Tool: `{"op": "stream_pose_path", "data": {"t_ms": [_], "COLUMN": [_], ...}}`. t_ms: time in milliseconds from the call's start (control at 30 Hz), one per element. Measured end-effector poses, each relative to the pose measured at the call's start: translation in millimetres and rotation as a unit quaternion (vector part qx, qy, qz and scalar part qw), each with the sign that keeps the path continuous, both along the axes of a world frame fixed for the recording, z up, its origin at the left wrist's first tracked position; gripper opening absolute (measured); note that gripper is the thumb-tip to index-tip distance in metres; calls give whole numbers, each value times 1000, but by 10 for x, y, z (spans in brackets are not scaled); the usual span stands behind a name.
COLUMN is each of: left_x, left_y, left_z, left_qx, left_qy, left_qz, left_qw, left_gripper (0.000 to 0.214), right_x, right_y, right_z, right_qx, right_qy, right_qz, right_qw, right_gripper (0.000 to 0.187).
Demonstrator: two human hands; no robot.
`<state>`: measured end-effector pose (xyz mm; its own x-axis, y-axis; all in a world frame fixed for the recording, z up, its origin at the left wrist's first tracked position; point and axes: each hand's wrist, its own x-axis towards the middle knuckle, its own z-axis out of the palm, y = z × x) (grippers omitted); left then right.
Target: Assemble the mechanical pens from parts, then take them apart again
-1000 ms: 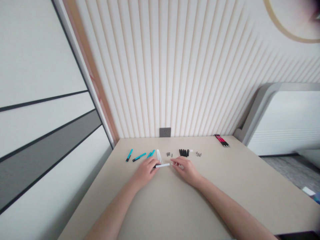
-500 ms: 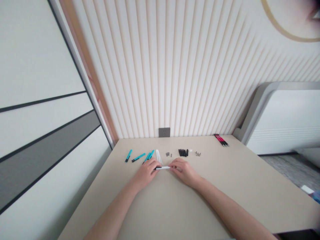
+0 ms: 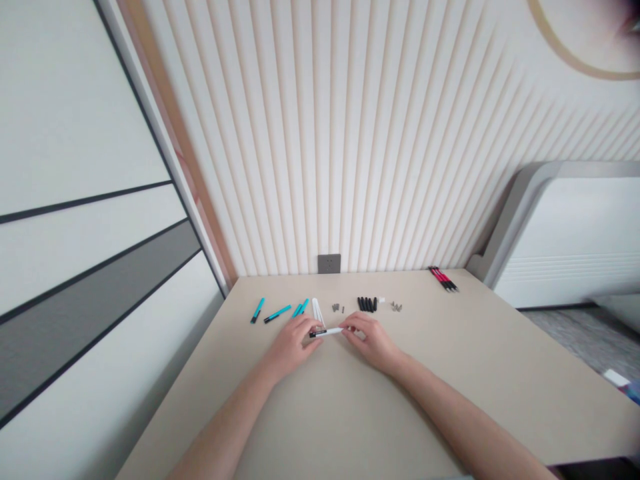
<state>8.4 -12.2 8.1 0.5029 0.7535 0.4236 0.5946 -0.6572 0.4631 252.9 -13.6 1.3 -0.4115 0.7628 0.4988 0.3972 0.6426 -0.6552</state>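
A slim white pen barrel with a black end (image 3: pixel 330 331) is held almost level over the table, its left end slightly lower. My right hand (image 3: pixel 367 339) pinches the white end between thumb and fingertips. Around the black end, my left hand (image 3: pixel 293 341) has thumb and fingers apart, with a gap showing on both sides of the barrel. Just behind the left fingers lie thin white rods (image 3: pixel 317 311) and turquoise-and-black pen pieces (image 3: pixel 300 308), partly covered by that hand.
More turquoise pieces (image 3: pixel 257 310) lie to the left on the beige table (image 3: pixel 340 413). Small grey parts (image 3: pixel 336 307), a row of black grips (image 3: pixel 367 305) and metal tips (image 3: pixel 397 307) are spread behind the hands. Red-and-black pens (image 3: pixel 443 279) sit at the back right, near the ribbed wall.
The fingers of my left hand have spread from the black end, which now shows more fully. The barrel has tilted slightly, its right end up. My right hand keeps its pinch.
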Motion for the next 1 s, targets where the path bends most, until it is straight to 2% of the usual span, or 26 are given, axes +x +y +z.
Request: {"op": "stream_pose_path", "data": {"t_ms": [167,600,833,900,1000], "left_x": [-12,-10,10,20,34], "left_y": [10,25,41,41,29], "left_z": [5,-10,-35,-43,-44], "left_qx": [20,10,-13,-28,-45], "left_qy": [12,4,-11,-37,-68], "left_qz": [6,-22,7,21,48], "left_qw": [1000,1000,1000,999,996], "left_gripper": [11,11,8,9,11], "right_x": [19,26,4,40,179], "right_y": [21,35,8,43,166], "right_z": [-31,-79,-46,-48,-108], "right_qx": [13,0,16,21,37], "right_qy": [1,35,29,28,1], "right_qz": [-3,7,17,-15,-112], "right_qw": [1000,999,999,999,993], "right_gripper": [21,24,26,27,28]}}
